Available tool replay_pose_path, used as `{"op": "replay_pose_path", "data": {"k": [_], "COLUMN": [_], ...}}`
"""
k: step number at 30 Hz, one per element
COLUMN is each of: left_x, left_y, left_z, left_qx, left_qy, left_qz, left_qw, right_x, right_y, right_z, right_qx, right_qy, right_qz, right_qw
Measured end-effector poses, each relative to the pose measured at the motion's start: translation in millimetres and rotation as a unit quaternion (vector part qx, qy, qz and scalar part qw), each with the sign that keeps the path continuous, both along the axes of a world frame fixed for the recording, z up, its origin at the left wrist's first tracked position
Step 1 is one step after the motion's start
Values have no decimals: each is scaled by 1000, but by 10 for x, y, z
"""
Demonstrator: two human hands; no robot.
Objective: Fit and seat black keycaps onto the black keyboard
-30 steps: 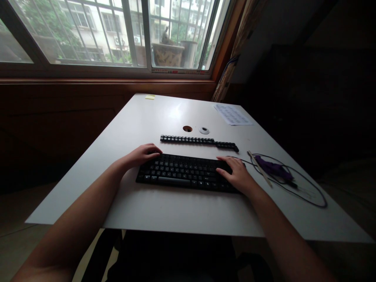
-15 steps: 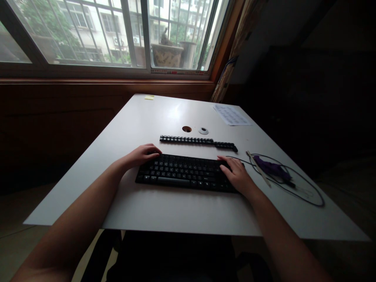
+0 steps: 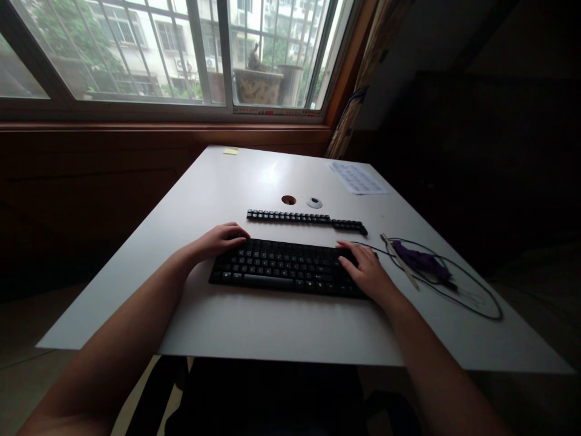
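A black keyboard [image 3: 285, 267] lies across the middle of a white table [image 3: 254, 321]. My left hand [image 3: 218, 239] grips its far-left corner, fingers curled over the back edge. My right hand [image 3: 367, 269] lies on the keyboard's right end, fingers curved over the keys and edge. Just behind the keyboard a row of loose black keycaps [image 3: 306, 220] is lined up on the table.
Right of the keyboard lie a looped black cable [image 3: 472, 303], a purple tool [image 3: 420, 259] and a thin stick [image 3: 399, 260]. Farther back are a cable hole [image 3: 288, 200], a white cap [image 3: 314, 202], a paper sheet [image 3: 358, 178] and a yellow note [image 3: 230, 151]. A window is beyond.
Both hands stay on the keyboard's ends; the keyboard has hardly moved. The view shifted very slightly.
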State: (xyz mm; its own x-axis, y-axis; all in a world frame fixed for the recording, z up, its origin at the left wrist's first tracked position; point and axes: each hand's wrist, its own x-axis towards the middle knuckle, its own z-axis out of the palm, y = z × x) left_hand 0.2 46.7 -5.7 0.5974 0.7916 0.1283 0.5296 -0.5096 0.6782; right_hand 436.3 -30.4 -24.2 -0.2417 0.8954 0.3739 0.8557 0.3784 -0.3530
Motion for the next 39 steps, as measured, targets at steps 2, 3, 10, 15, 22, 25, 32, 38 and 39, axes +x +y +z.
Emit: {"op": "replay_pose_path", "data": {"k": [2, 3, 10, 15, 22, 25, 32, 38, 39], "left_x": [0, 0, -10, -19, -13, -12, -11, -12, -12], "left_y": [0, 0, 6, 21, 27, 27, 27, 34, 34], "left_z": [-1, -3, -18, -38, -35, -39, -34, -41, -42], "left_qx": [0, 0, 1, 6, 5, 5, 1, 4, 5], "left_qy": [0, -1, -2, -1, -5, -5, -9, -10, -11], "left_qz": [1, 2, -1, -1, -4, -3, -3, -4, -4], "left_qw": [1000, 1000, 1000, 1000, 1000, 1000, 1000, 1000, 1000], "right_x": [-1, -3, -14, 44, 176, 197, 185, 189, 196], "right_y": [-1, -2, -2, 110, 550, 705, 800, 695, 687], "right_z": [4, 6, 27, 114, 140, 89, 47, 115, 118], "right_qx": [0, 0, -2, -37, -31, -33, -30, -32, -26], "right_qy": [3, 1, 23, 90, 40, 2, -12, -25, -26], "right_qz": [-1, -1, -6, -28, -55, -43, -25, -35, -36], "right_qw": [1000, 1000, 1000, 995, 997, 999, 999, 999, 999]}}
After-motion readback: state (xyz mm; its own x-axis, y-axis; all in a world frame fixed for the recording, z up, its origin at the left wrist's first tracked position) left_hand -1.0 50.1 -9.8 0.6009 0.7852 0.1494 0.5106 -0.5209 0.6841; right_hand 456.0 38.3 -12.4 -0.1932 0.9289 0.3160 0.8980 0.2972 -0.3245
